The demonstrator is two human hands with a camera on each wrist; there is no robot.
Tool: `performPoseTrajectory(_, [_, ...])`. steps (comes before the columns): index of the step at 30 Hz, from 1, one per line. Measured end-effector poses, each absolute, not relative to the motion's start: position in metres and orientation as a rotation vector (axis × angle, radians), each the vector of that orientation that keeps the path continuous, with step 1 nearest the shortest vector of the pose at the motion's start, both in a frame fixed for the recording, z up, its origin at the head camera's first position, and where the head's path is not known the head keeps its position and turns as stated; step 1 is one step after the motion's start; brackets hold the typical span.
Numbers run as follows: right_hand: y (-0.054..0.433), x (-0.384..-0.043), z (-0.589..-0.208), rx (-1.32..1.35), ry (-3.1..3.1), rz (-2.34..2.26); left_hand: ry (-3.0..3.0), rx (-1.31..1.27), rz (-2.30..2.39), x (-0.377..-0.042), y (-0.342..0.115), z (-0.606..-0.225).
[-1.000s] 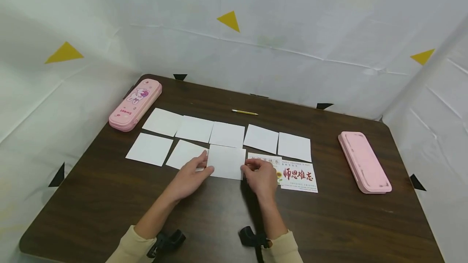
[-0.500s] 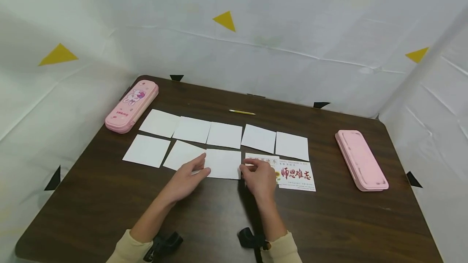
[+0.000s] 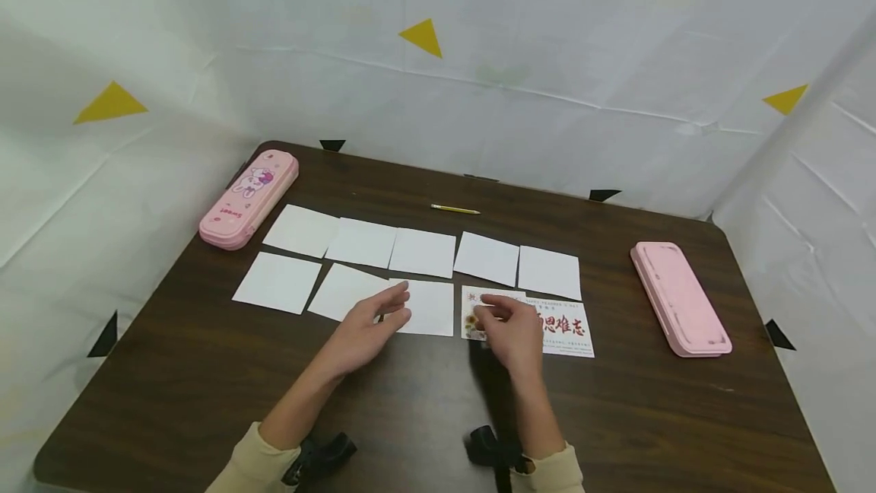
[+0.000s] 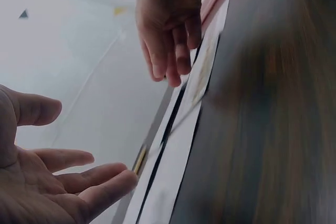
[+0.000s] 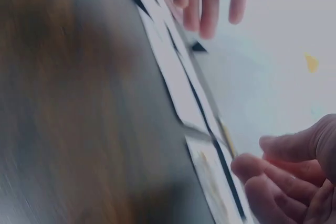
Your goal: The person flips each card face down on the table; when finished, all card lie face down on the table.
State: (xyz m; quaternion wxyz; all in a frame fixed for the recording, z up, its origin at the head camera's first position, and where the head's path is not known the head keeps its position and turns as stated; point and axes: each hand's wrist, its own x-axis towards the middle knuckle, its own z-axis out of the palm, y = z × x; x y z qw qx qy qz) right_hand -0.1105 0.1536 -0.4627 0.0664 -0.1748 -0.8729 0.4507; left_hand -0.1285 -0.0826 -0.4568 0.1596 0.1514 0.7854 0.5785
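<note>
In the head view my left hand point(image 3: 363, 337) hovers with relaxed, spread fingers over the left edge of a blank white card point(image 3: 431, 310) in the front row. My right hand point(image 3: 516, 333) is above a printed card point(image 3: 471, 322) with a sunflower picture, covering its middle. Its fingers bend loosely and hold nothing, as the right wrist view also shows of the right hand point(image 5: 291, 177). Beside that lies another printed card point(image 3: 568, 326) with large red characters, partly hidden by the hand. The left wrist view shows the left palm point(image 4: 47, 182) bare, fingers apart.
Two more blank cards, one at the far left point(image 3: 277, 282), continue the front row. Behind runs a back row of several white cards point(image 3: 422, 252). A yellow pencil point(image 3: 455, 209) lies beyond. Pink pencil cases stand left point(image 3: 249, 200) and right point(image 3: 680, 299) on the dark table point(image 3: 411, 417).
Both hands have come away from the blank card between them, which lies flat in the front row. The right hand has shifted right, uncovering the sunflower card's left part; the left hand moved slightly right.
</note>
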Motion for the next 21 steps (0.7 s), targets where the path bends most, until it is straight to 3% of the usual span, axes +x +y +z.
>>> performPoseTrajectory(11, [0.197,-0.096,-0.454,-0.741,-2.713,1.028,1.84,0.469,1.679,-0.133,-0.012,-0.455])
performPoseTrajectory(21, [0.199,-0.098,-0.455,-0.762,-2.722,1.05,1.855,0.402,1.697,-0.131,-0.001,-0.455])
